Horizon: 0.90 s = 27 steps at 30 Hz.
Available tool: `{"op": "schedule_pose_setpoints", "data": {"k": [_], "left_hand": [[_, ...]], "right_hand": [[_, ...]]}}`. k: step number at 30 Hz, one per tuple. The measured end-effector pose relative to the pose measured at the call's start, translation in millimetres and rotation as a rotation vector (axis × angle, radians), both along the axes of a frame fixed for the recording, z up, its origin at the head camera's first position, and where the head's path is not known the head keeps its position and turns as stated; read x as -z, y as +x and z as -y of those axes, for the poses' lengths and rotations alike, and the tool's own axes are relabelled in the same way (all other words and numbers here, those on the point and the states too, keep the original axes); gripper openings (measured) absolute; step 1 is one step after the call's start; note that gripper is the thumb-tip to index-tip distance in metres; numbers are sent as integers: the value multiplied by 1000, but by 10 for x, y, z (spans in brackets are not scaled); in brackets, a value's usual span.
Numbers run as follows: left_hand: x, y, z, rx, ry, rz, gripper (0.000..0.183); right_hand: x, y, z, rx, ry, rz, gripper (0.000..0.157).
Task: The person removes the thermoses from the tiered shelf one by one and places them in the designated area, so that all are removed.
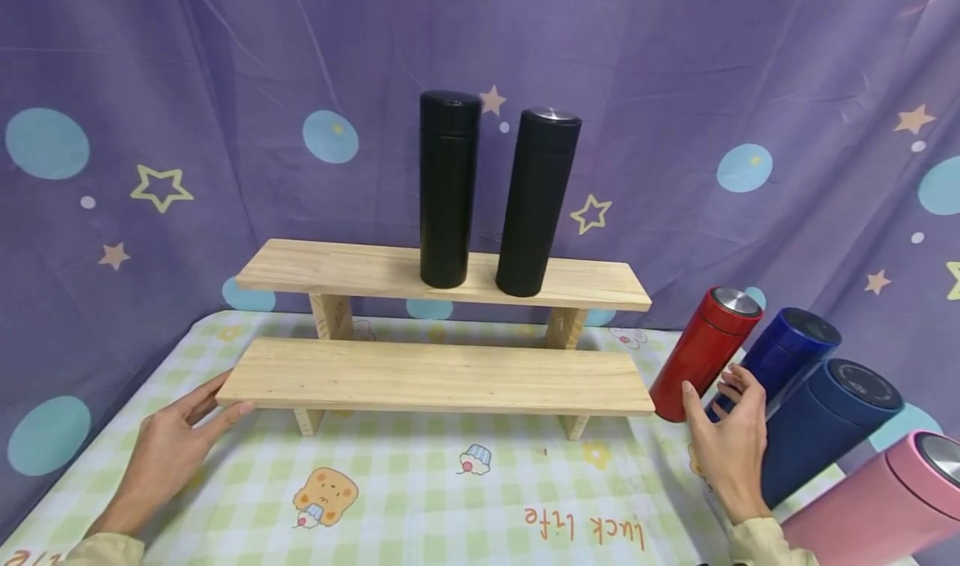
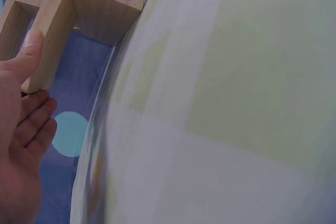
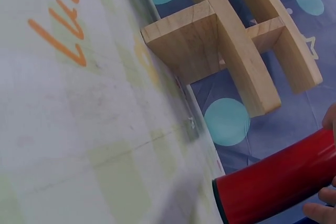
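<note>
A light wooden two-tier shelf (image 1: 450,374) stands on the table. My left hand (image 1: 168,445) pinches the left end of its lower board, thumb (image 2: 32,43) on the front edge and fingers below. My right hand (image 1: 731,445) is at the lower part of a red thermos flask (image 1: 701,349), thumb overlapping the flask, fingers apart from the thumb and in front of a blue flask (image 1: 791,349). In the right wrist view, fingertips (image 3: 320,211) show at the edge of the red flask. Two black flasks (image 1: 447,191) stand on the upper board.
A dark blue flask (image 1: 821,424) and a pink flask (image 1: 877,508) stand at the right, in line with the red and blue ones. The table has a green checked cloth (image 1: 405,483) with cartoon prints. A purple curtain (image 1: 630,41) hangs behind the shelf.
</note>
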<state>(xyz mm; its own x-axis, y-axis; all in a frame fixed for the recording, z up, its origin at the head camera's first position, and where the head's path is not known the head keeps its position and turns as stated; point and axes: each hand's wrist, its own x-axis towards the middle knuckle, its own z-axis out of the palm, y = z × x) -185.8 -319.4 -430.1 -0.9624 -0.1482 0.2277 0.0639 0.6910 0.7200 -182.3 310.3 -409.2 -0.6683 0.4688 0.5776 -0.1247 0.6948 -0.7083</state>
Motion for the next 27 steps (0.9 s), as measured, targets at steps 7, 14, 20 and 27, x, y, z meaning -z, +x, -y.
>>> {"op": "schedule_pose_setpoints", "data": {"k": [7,14,20,27], "left_hand": [[-14,2,2,0,-8,10,77],[-15,-2,-10,-12,-8,2,77],[-8,0,-9,-10,0,7,78],[-7,2,-8,-9,-7,5,77]], "right_hand": [[25,-45,-19,2,-23,46,75],[64,-124,-49,-20,-52,54,81],[86,-178,-67,-35,-71,71,83],[104,-257,-93,-23,-69,99,84]]}}
